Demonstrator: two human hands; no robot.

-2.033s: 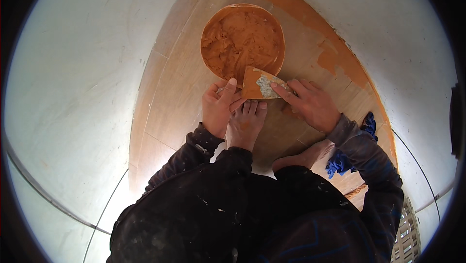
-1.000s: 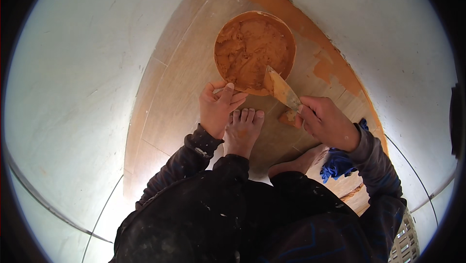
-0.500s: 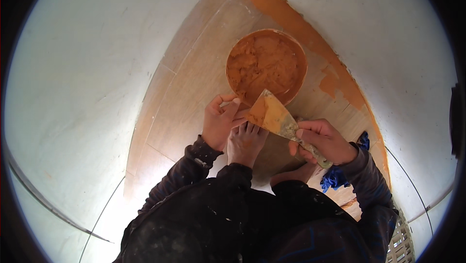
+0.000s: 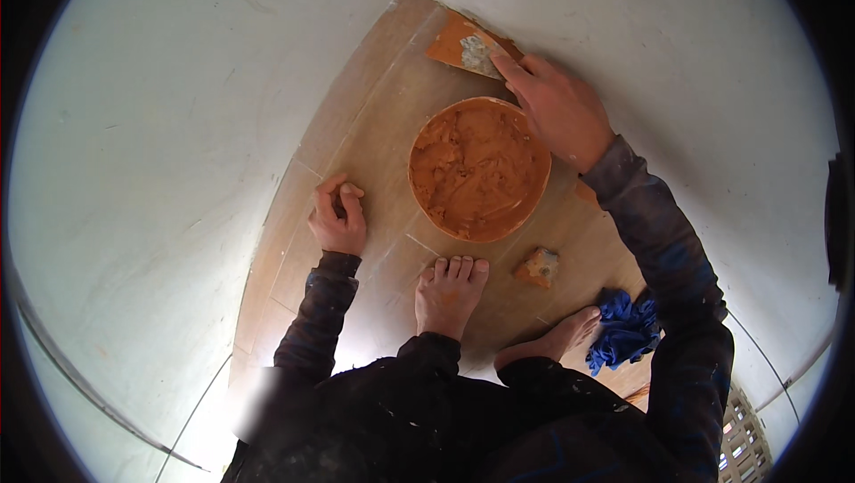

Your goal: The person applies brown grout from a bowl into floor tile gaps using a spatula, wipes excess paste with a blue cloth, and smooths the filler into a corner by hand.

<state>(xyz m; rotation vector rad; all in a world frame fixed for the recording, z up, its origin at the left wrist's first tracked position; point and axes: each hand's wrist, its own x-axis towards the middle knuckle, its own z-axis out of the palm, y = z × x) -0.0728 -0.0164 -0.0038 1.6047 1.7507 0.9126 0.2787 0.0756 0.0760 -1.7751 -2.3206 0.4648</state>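
Observation:
My right hand is closed around the handle of a putty knife beyond the bucket, near the floor corner. The hand hides most of the handle. Orange paste coats much of the grey-crusted blade, which lies along the orange strip at the foot of the right wall. A round bucket holds thick orange paste and stands just left of my right wrist. My left hand hangs over the floor left of the bucket, empty, its fingers loosely curled and the thumb apart from them.
White walls meet at the far corner of the wood-look floor. A small orange-and-grey piece lies by my feet, with a crumpled blue cloth to their right. A pale lattice-sided container stands at lower right.
My right hand has carried the putty knife from the bucket's near side forward to the wall edge. My left hand has drawn away to the left. The small orange-and-grey piece has come into sight.

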